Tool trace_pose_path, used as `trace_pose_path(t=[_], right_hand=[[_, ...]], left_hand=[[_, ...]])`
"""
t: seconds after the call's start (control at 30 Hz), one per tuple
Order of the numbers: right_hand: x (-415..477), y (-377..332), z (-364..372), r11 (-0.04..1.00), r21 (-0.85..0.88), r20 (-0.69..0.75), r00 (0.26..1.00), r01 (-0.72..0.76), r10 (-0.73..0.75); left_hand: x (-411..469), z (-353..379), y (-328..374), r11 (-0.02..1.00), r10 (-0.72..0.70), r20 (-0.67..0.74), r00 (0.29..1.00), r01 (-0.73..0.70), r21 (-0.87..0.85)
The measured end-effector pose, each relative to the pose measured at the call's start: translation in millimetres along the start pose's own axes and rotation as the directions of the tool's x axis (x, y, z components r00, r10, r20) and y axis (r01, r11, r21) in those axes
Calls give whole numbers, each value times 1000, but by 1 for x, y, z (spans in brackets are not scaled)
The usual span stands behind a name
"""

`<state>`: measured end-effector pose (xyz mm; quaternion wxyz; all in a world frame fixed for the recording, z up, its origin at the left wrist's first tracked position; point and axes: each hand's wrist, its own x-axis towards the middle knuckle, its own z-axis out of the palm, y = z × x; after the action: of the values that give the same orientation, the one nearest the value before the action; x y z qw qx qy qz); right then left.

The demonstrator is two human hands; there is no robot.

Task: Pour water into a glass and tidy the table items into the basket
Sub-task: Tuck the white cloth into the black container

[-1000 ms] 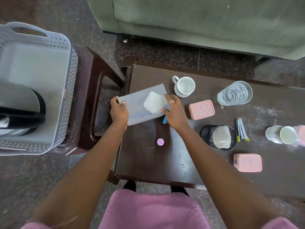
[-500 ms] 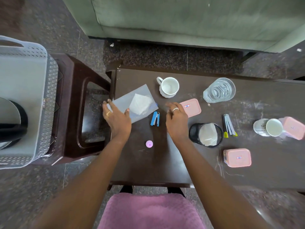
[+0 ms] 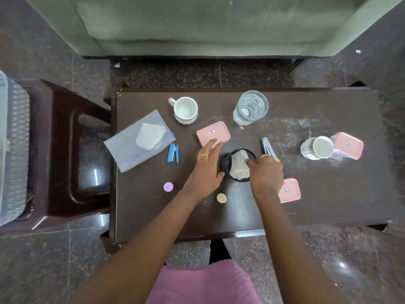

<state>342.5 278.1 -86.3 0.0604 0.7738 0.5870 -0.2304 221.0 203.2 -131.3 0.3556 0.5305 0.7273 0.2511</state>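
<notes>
A pink cloth [image 3: 203, 286] covers the person's lap at the near edge of the dark tabletop [image 3: 328, 205]. A cream cap [image 3: 221, 197] lies just ahead of the near edge, a purple cap [image 3: 168, 186] to its left. The right hand [image 3: 266, 174] is curled over the rim of a black mesh cup [image 3: 225, 163] holding white paper, fingertips on the paper; whether it grips is unclear. A pink box [image 3: 290, 190] peeks out just right of that wrist. The left hand [image 3: 205, 166] is spread open and holds nothing, thumb by the cup, fingertips over a second pink box [image 3: 213, 132]. A nail clipper [image 3: 266, 147] lies beside the cup. A blue stapler [image 3: 173, 152] sits left of the hands, touching a plastic pouch [image 3: 135, 142] that overhangs the left edge. A mug [image 3: 315, 148] and third pink box [image 3: 348, 145] sit toward the right edge. Farther back stand a white cup [image 3: 185, 109] and the glass [image 3: 251, 107], which has water in it. The basket [image 3: 13, 150] rests on a stool [image 3: 59, 150] off the left edge.
</notes>
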Motion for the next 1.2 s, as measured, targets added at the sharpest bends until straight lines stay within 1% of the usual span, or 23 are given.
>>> trace_pose_path(t=[0.1,0.2,0.27,0.37,0.5,0.73,0.83,0.9,0.97,1.03,1.07,1.1,1.17,1.2], right_hand=[[4,-1,0,987,-151,65,997,56,-46],[9,-6,5,965,-222,108,987,139,-117],[11,-7,8,954,-248,111,984,166,-142],[10,-4,13,939,-278,107,978,203,-179],[8,0,18,912,-322,148,965,255,-217],[16,3,10,928,-252,183,955,273,-231],[12,7,12,908,-275,206,942,317,-266],[11,11,10,930,-220,158,951,295,-265],[11,14,4,974,-68,38,976,216,-214],[17,20,-4,978,113,-64,983,176,-170],[20,23,-8,965,178,-67,980,195,-186],[25,28,-11,947,226,-35,974,228,-226],[34,35,-19,913,270,87,937,305,-339],[38,38,-25,893,298,158,905,338,-396]], left_hand=[[3,11,8,1000,-16,118,993,19,-25],[8,18,16,998,-47,178,983,55,-38],[10,20,20,998,-52,198,979,59,-28],[12,21,26,998,-45,159,986,50,-31],[12,25,30,995,-65,115,991,72,-62],[12,32,25,994,-33,48,998,38,-107],[13,36,23,987,-52,60,997,60,-151],[14,39,22,978,-60,69,996,72,-196],[14,39,22,968,-67,70,995,81,-235],[16,40,22,965,-52,62,997,66,-255],[16,41,23,966,-34,54,998,47,-256],[17,42,25,967,-14,48,999,26,-254],[18,43,32,968,17,35,999,-8,-252],[18,44,37,968,31,30,999,-22,-248]])
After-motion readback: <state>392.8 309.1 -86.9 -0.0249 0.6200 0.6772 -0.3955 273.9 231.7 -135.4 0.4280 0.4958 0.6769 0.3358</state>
